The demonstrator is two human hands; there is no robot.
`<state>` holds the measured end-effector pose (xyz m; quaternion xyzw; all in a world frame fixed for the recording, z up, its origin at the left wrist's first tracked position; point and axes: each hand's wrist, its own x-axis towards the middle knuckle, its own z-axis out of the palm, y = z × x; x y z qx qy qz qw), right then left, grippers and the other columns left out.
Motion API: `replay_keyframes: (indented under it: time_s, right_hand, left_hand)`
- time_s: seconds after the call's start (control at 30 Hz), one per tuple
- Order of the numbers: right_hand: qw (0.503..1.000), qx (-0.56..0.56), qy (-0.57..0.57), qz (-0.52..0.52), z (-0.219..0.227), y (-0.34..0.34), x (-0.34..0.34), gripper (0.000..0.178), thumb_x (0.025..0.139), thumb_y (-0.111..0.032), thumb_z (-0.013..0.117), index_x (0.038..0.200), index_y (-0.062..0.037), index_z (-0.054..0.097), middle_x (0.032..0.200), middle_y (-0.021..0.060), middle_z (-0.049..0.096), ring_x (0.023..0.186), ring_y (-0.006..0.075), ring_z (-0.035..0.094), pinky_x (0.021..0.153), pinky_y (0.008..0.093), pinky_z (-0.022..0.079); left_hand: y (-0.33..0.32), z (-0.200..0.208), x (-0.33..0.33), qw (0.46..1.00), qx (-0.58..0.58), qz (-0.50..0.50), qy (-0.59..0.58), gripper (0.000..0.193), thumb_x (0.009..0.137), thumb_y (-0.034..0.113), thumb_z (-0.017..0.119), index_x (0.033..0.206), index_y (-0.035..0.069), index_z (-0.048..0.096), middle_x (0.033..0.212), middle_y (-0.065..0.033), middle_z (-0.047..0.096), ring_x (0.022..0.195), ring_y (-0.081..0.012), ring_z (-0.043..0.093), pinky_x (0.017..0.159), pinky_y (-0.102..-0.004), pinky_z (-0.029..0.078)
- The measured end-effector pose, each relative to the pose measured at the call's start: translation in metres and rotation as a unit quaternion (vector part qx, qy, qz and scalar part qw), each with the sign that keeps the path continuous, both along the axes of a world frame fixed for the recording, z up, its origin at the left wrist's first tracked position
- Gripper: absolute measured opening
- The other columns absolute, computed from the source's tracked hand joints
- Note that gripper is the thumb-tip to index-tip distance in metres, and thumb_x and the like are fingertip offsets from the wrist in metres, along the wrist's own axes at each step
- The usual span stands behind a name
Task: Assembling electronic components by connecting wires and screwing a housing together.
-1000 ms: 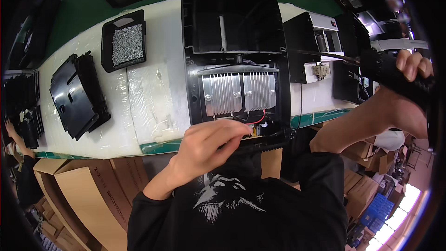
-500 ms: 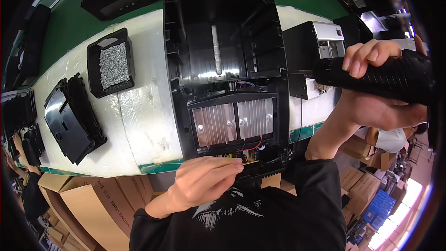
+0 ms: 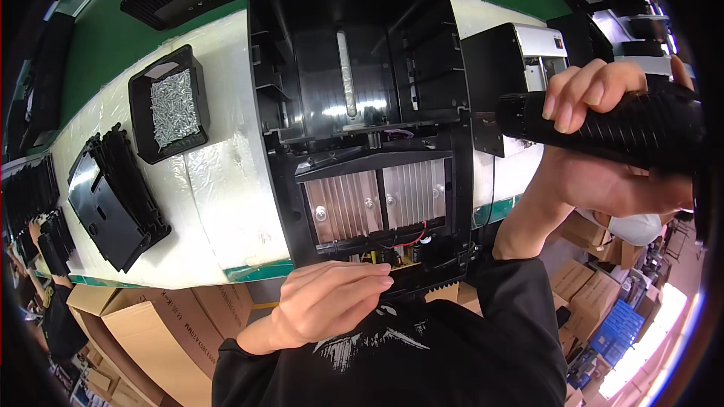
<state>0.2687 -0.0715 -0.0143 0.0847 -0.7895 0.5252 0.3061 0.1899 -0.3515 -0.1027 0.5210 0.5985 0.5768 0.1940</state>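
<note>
In front of me lies a black plastic housing (image 3: pixel 369 53), its inside facing up. Two finned metal heat sinks (image 3: pixel 347 203) sit in its near part, with red and black wires (image 3: pixel 411 241) beside them. My left hand (image 3: pixel 332 298) is at the near edge of the housing, fingertips pressed together; whatever is between them is hidden. Raised at the right, close to the camera, my right hand (image 3: pixel 603 173) wraps its fingers round a black cylindrical tool (image 3: pixel 633 124) with ridged lines along its body. The tool's working end is not visible.
Left of the housing stand a black tray (image 3: pixel 192 79) of silver screws and a stack of black plastic panels (image 3: pixel 113 203). A black and silver machine (image 3: pixel 513 60) is at the right. Cardboard boxes (image 3: pixel 162 339) stand below the table edge. Another person's arm (image 3: pixel 38 249) shows far left.
The view has shifted slightly, so the housing and tray appear a little farther left. My left hand stays by the near edge; my right hand still grips the black tool.
</note>
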Motion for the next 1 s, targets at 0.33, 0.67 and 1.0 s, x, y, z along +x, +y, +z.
replay_keyframes:
  time_s: [0.33,0.67,1.0]
  right_hand:
    - [0.994,-0.064,0.082,0.02,-0.022,0.0,-0.005,0.098,0.074,-0.085,0.035,0.134,-0.008,0.035,0.082,0.0101,0.052,0.055,0.0162,0.051,0.049,0.0305,0.044]
    - [0.975,-0.145,0.158,-0.052,-0.025,-0.018,-0.011,0.094,0.078,-0.082,0.034,0.135,-0.0076,0.031,0.078,0.0104,0.053,0.054,0.0165,0.052,0.048,0.0312,0.044]
    - [0.954,-0.149,0.177,-0.19,-0.001,-0.034,-0.002,0.076,0.084,-0.069,0.046,0.104,0.0042,0.049,0.067,0.0123,0.059,0.051,0.0189,0.058,0.047,0.0264,0.046]
  left_hand:
    - [0.0,-0.001,-0.001,0.999,-0.014,-0.023,0.019,0.025,0.064,-0.003,0.074,0.089,-0.001,0.07,0.094,-0.0108,0.068,0.076,-0.0213,0.069,0.067,-0.0283,0.059]
    - [0.003,0.001,0.002,1.0,0.008,0.008,0.021,0.025,0.063,-0.007,0.073,0.087,-0.002,0.068,0.088,-0.0116,0.069,0.074,-0.0214,0.069,0.063,-0.0276,0.058]
    - [-0.001,-0.003,0.008,0.995,0.025,0.088,0.029,0.023,0.068,-0.012,0.066,0.088,0.0,0.066,0.082,-0.0114,0.064,0.071,-0.0223,0.064,0.063,-0.0277,0.052]
